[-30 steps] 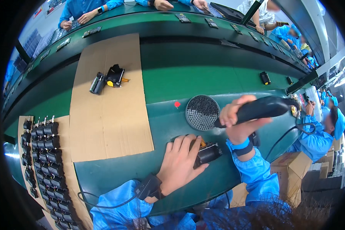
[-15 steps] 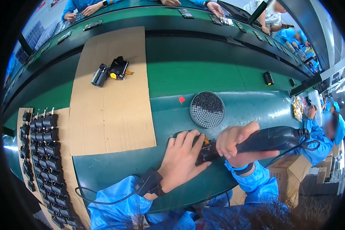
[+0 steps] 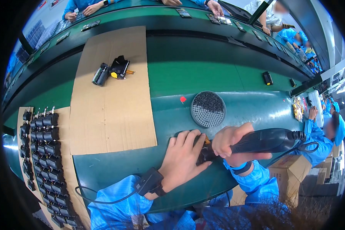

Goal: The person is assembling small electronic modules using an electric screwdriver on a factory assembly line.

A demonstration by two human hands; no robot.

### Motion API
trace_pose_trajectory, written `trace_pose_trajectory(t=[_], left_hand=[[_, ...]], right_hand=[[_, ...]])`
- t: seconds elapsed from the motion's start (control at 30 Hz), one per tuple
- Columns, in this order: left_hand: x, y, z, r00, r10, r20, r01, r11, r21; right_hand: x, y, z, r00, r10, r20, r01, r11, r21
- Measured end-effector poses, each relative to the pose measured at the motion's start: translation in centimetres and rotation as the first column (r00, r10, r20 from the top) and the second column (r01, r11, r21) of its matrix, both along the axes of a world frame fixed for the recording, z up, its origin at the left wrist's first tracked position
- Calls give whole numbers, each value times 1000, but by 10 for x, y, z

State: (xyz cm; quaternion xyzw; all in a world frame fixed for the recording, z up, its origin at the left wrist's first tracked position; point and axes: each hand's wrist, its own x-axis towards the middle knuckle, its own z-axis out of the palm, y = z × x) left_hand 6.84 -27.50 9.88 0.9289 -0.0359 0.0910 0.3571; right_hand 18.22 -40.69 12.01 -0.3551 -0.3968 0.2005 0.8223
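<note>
In my right hand [image 3: 234,142] is a black corded electric screwdriver [image 3: 267,140], lying almost level with its cable end to the right. Its front end points left, toward a small black module with an orange flex strip [image 3: 205,156] on the green table. My left hand [image 3: 182,153] lies over that module, thumb and forefinger around its left side, holding it down. The screwdriver's tip and much of the module are hidden by my hands. Just beyond them stands a round grey dish [image 3: 208,109] with many small black pieces on a studded base.
A cardboard sheet [image 3: 111,115] carries two black modules [image 3: 119,67]. Rows of black modules [image 3: 46,161] fill another cardboard at left. A red scrap [image 3: 183,99] lies by the dish. Co-workers sit across and at right, near a bag of yellowish parts [image 3: 298,108]; a carton [image 3: 291,174] stands low right.
My right hand and the screwdriver have shifted slightly left, closer to the module. My left hand stays in place on it.
</note>
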Motion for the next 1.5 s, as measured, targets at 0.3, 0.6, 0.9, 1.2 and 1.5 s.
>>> trace_pose_trajectory(t=[0.3, 0.6, 0.9, 1.2, 1.5], left_hand=[[-3, -2, 1, 1000, -5, -3, 5, 1000, 17], [2, 2, 3, 999, -27, 36, 25, 998, 54], [-11, -6, 6, 989, -115, 88, 119, 992, -34], [-39, 1, 72, 989, 122, 83, -116, 990, -77], [-74, -8, 57, 983, 170, -76, -122, 895, 429]], right_hand=[[-3, -7, -11, 997, 34, -65, -37, 998, -42], [0, 0, 7, 993, -64, -101, 64, 998, 1], [54, -70, 25, 942, -305, -138, 318, 944, 84], [60, -83, 10, 887, -343, -309, 398, 907, 135], [55, -88, 16, 907, -337, -252, 368, 926, 84]])
